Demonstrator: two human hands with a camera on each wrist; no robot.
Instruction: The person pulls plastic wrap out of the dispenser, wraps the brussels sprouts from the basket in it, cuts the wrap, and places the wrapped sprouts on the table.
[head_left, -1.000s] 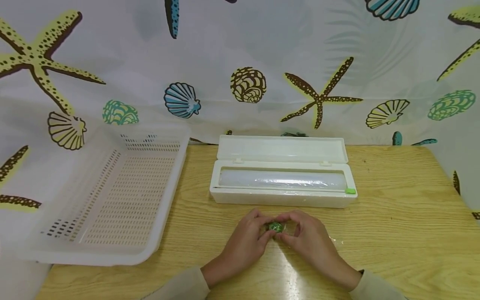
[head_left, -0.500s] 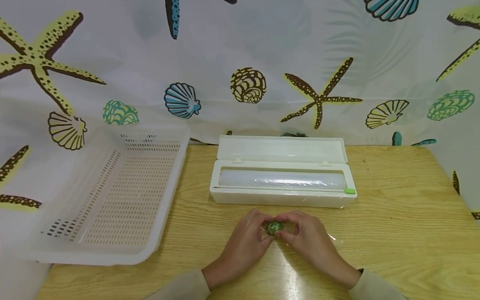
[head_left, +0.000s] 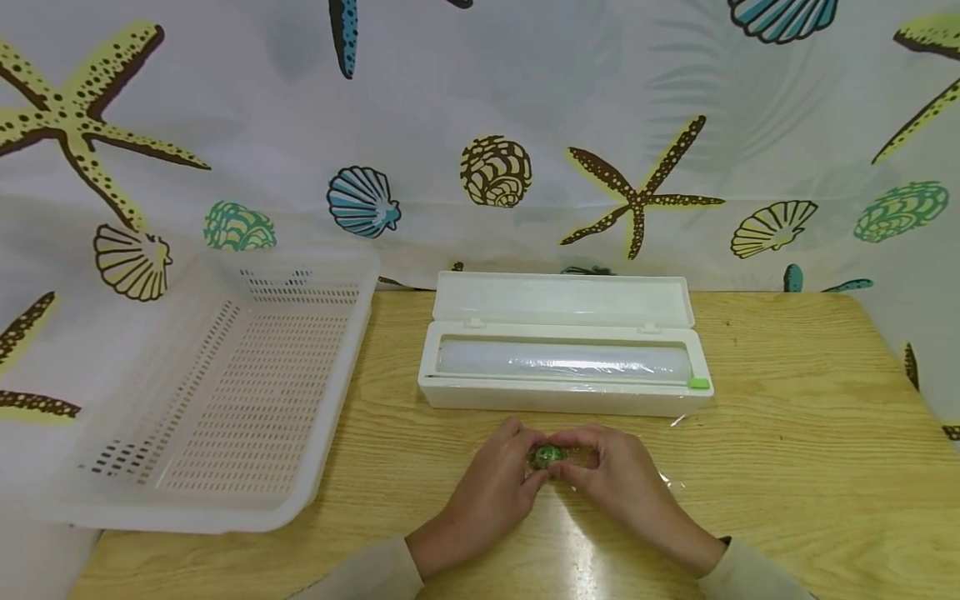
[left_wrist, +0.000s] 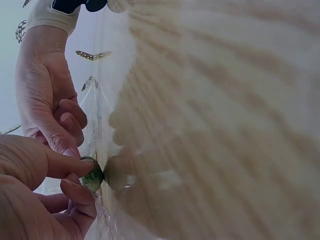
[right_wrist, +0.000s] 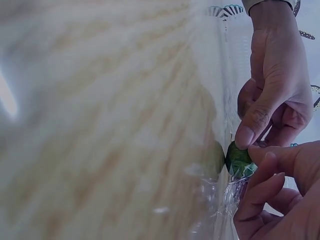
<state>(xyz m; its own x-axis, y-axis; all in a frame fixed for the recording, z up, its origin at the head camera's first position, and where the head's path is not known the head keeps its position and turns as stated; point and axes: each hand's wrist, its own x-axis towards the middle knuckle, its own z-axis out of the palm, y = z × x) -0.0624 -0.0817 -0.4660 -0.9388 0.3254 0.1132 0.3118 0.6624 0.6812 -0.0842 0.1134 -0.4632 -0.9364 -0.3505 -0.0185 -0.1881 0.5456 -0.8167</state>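
Observation:
A small round green thing (head_left: 546, 456) with a mottled, glossy surface sits on the table between both hands; its exact kind does not show. Clear cling film (right_wrist: 212, 192) lies crumpled beneath and around it, shiny in both wrist views. My left hand (head_left: 492, 475) pinches the thing from the left between thumb and fingers. From the right, my right hand (head_left: 621, 479) holds it and the film with thumb and index finger. The two hands' fingertips meet at its edges. In the left wrist view, the green piece (left_wrist: 92, 177) is partly covered by fingers.
Behind the hands stands a white dispenser box (head_left: 562, 398), lid up, holding a roll of cling film (head_left: 562, 358) and a green cutter tab (head_left: 698, 383). A white perforated basket (head_left: 300, 500) stands at the left. A shell-patterned cloth (head_left: 420, 100) hangs behind the wooden table (head_left: 810, 417).
The green thing has shifted slightly left and turned a little between the fingers. Both hands stay almost in place, the right fingers moving slightly at the film.

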